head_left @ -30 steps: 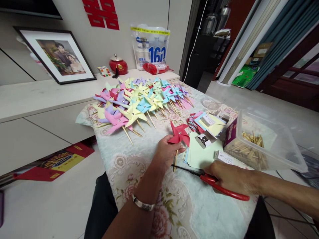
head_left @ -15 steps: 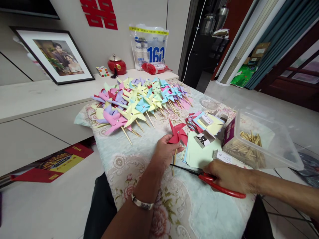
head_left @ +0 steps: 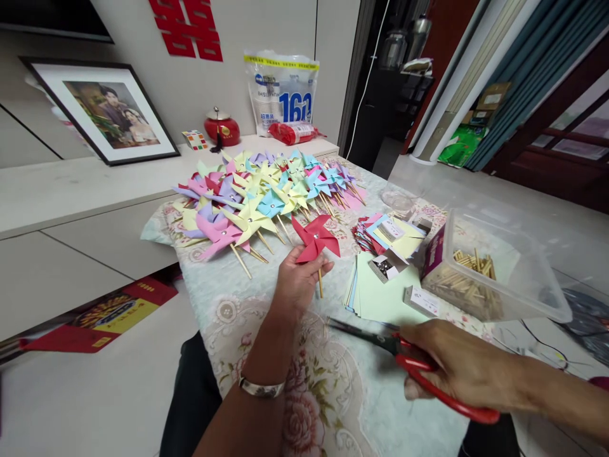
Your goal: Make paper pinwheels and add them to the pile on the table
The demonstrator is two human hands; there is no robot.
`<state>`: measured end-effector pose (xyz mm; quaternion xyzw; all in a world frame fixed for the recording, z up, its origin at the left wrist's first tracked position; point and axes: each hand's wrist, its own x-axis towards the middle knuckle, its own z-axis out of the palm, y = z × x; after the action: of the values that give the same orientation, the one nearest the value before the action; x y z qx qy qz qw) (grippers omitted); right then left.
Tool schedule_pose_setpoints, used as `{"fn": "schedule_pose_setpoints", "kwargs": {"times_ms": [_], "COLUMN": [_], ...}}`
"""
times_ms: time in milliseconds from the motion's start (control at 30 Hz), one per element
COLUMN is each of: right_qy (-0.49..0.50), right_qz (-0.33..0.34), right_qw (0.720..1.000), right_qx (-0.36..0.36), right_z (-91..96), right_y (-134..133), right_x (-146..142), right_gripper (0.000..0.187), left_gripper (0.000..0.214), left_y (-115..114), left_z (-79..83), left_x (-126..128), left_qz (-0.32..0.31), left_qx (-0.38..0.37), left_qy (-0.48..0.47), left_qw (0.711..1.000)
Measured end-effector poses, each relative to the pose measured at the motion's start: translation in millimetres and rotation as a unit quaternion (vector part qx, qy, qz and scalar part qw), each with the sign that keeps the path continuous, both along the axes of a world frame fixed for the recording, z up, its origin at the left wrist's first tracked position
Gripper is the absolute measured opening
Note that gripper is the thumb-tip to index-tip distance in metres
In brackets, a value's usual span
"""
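One red pinwheel [head_left: 314,238] is up over the tablecloth [head_left: 342,381], pinched in my left hand's [head_left: 301,279] closed fingers! My right hand [head_left: 464,358] wraps round red-handled scissors [head_left: 391,344], blades parted, apart from the stick [head_left: 320,285]. Other pinwheels [head_left: 266,190] crowd the far side; pale green paper [head_left: 394,298] lies left of the clear tub [head_left: 434,251], and a small white box [head_left: 422,300] sits just beyond my right knuckles.

Pale wall [head_left: 271,28], tiled floor [head_left: 90,400], teal curtain [head_left: 528,95]
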<state>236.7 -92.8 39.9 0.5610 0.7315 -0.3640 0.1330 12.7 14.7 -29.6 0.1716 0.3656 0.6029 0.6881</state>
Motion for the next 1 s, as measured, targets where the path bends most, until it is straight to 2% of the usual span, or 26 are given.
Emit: {"fn": "schedule_pose_setpoints", "kwargs": {"times_ms": [100,167,300,400,467,567,667,833,1000], "right_qy": [0.014,0.040,0.021,-0.031,-0.021,0.039,0.042,-0.030,-0.045], "right_qz": [0.064,0.089,0.128,0.204,0.236,0.228,0.210,0.268,0.332], "right_qw": [0.995,0.991,0.987,0.971,0.960,0.955,0.957,0.938,0.917], "right_qx": [0.080,0.095,0.090,0.117,0.151,0.188,0.197,0.218,0.216], "right_z": [-4.1,-10.1,-15.9,-11.7,-8.7,-10.0,-18.5,-31.4,-27.8], "right_y": [-20,-29,-33,-19,-3,23,42,54,57], "right_x": [-7,-11,-17,-26,-37,-59,-80,-90,-88], "right_gripper": [0.026,0.020,0.032,0.022,0.026,0.021,0.020,0.017,0.019], "left_gripper": [0.037,0.038,0.037,0.035,0.036,0.039,0.040,0.039,0.037], "left_y": [2,2,1,2,2,3,4,5,5], "left_z": [0.2,0.1,-1.0,-2.7,-3.9,-5.4,-6.0,-5.4,-4.9], "left_x": [-5,-6,-6,-6,-5,-5,-5,-7,-6], "left_qz": [0.008,0.004,-0.010,-0.012,-0.007,-0.002,0.007,0.019,0.017], "left_qx": [0.007,0.009,0.013,0.015,0.014,0.014,0.025,0.029,0.028], "left_qy": [-0.005,-0.004,-0.003,-0.005,-0.007,-0.011,-0.019,-0.027,-0.022], "left_qw": [1.000,1.000,1.000,1.000,1.000,1.000,0.999,0.999,0.999]}}
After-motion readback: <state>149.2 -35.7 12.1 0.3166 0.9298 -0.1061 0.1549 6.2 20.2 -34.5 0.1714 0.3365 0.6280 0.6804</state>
